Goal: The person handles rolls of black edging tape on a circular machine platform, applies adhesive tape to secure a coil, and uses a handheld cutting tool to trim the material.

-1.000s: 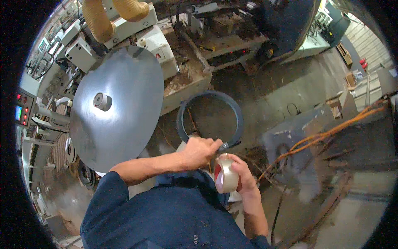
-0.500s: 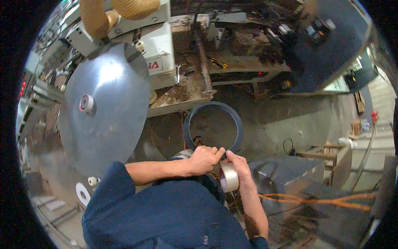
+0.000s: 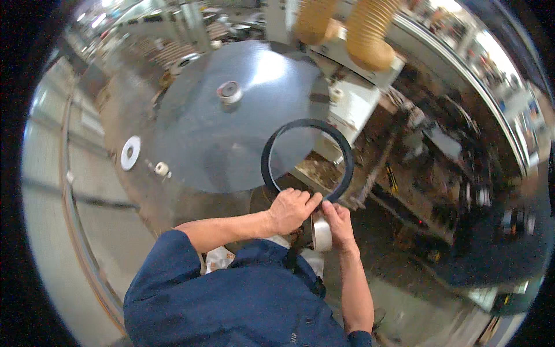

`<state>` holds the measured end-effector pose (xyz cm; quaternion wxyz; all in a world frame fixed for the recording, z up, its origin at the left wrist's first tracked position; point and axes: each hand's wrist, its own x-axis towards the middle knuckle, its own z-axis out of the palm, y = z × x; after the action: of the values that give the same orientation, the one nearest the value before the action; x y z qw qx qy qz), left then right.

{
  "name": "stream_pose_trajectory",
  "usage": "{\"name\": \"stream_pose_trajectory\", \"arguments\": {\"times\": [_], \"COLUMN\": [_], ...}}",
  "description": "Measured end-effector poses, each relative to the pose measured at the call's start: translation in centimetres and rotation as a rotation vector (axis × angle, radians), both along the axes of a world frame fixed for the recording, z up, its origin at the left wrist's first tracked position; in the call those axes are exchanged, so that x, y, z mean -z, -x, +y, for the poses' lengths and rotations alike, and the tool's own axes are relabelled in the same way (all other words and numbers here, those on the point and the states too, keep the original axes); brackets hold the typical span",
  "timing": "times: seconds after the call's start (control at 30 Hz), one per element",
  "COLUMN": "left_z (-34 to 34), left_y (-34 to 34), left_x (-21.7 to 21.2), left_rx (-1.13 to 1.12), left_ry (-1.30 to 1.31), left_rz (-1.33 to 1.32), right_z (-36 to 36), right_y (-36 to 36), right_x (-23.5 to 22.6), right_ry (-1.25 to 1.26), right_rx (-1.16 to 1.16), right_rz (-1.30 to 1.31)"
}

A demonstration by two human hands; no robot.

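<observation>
My left hand (image 3: 293, 209) is closed on the lower edge of a dark ring-shaped coil (image 3: 309, 123), its fingers bent over the band. My right hand (image 3: 340, 223) grips the same edge just to the right, thumb near the left fingertips. A wide roll of pale tape (image 3: 322, 233) hangs below the coil, against my right palm and fingers. The coil is held up in front of me, and its open middle shows the large grey disc (image 3: 196, 139) behind it. How the tape meets the coil is hidden by my fingers.
The big disc has a white hub (image 3: 230, 92) in its middle. A white machine (image 3: 359, 101) with tan ribbed hoses (image 3: 370, 37) stands beyond, beside a cluttered workbench (image 3: 404, 139) on the right. A white disc-shaped reel (image 3: 130, 153) is at the left.
The view has turned left, so the big grey disc is now behind the coil. The coil, tape roll and both hands stay together, with the coil raised a little higher in view.
</observation>
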<state>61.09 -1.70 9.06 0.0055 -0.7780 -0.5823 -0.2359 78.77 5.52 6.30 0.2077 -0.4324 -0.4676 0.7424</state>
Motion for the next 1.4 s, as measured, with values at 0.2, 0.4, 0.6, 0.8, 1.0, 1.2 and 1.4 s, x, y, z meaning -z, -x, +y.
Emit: {"name": "stream_pose_trajectory", "arguments": {"times": [0.2, 0.4, 0.6, 0.8, 1.0, 1.2, 1.4], "left_z": [2.8, 0.2, 0.9, 1.2, 1.3, 1.2, 1.7], "left_y": [7.7, 7.7, 12.9, 14.5, 14.1, 14.8, 12.8], "left_x": [5.3, 5.7, 5.9, 6.5, 5.9, 7.7, 6.4], "left_rx": [-0.283, -0.409, -1.083, -1.156, -1.082, -0.949, -0.925], "left_ry": [0.023, 0.071, 0.000, 0.157, 0.117, 0.016, -0.102], "left_rz": [0.093, -0.108, -0.388, -0.665, -0.538, -0.216, -0.208], "right_z": [8.0, 8.6, 8.8, 8.5, 8.0, 7.9, 8.8], "right_y": [10.7, 11.7, 11.2, 11.1, 11.3, 11.5, 10.6], "right_x": [3.9, 5.1, 5.7, 5.5, 5.5, 6.0, 7.8], "right_ry": [-0.149, 0.010, 0.036, 0.036, 0.117, 0.139, 0.065], "right_rx": [-0.299, -0.328, -0.327, -0.298, -0.303, -0.312, -0.321], "right_rz": [-0.252, -0.282, -0.246, -0.220, -0.231, -0.187, -0.234]}}
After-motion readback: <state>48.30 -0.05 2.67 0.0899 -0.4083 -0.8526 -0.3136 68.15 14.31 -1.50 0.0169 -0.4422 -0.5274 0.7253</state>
